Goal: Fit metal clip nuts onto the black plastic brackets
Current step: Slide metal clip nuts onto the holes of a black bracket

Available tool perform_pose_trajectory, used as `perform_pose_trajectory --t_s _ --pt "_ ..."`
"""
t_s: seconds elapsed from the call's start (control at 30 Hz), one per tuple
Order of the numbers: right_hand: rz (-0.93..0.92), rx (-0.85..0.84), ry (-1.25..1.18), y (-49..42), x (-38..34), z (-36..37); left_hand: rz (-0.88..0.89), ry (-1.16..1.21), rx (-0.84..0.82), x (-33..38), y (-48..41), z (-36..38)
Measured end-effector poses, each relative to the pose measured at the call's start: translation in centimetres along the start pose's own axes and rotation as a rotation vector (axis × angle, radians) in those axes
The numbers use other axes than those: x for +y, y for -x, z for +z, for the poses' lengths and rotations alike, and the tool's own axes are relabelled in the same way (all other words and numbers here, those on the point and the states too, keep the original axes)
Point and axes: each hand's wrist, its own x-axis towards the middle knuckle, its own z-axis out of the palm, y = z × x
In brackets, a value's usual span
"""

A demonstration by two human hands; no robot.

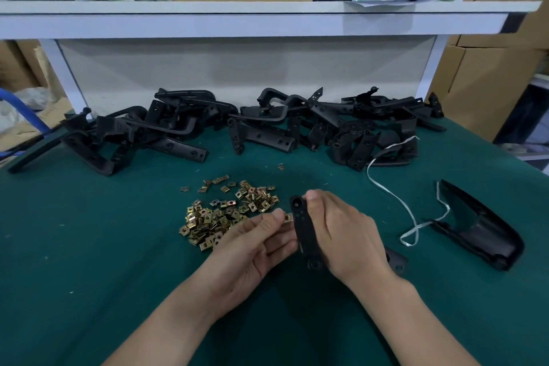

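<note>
The left hand [255, 244] pinches a clip nut [287, 218] against the bracket [304, 232] gripped by the right hand [344, 235]; the bracket pile [237, 125] apparently awaits fitting.

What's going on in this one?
A person is fitting clip nuts onto black brackets at a green-topped bench. The right hand holds a bracket upright, and the left hand presses a clip nut against its left edge, near the top. A loose pile of nuts lies just left of the hands. More brackets are heaped along the back of the bench, and one larger black part sits apart on the right.
</note>
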Motion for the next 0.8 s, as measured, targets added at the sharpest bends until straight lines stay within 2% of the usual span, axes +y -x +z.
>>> perform_pose_trajectory --t_s 0.23,0.8 --pt "-0.005 -0.001 0.079 0.05 -0.09 0.24 0.042 -0.075 0.054 -0.41 -0.19 0.09" --pt "-0.004 0.018 0.085 -0.06 -0.17 0.41 0.006 -0.049 0.009 -0.2 0.14 0.2"
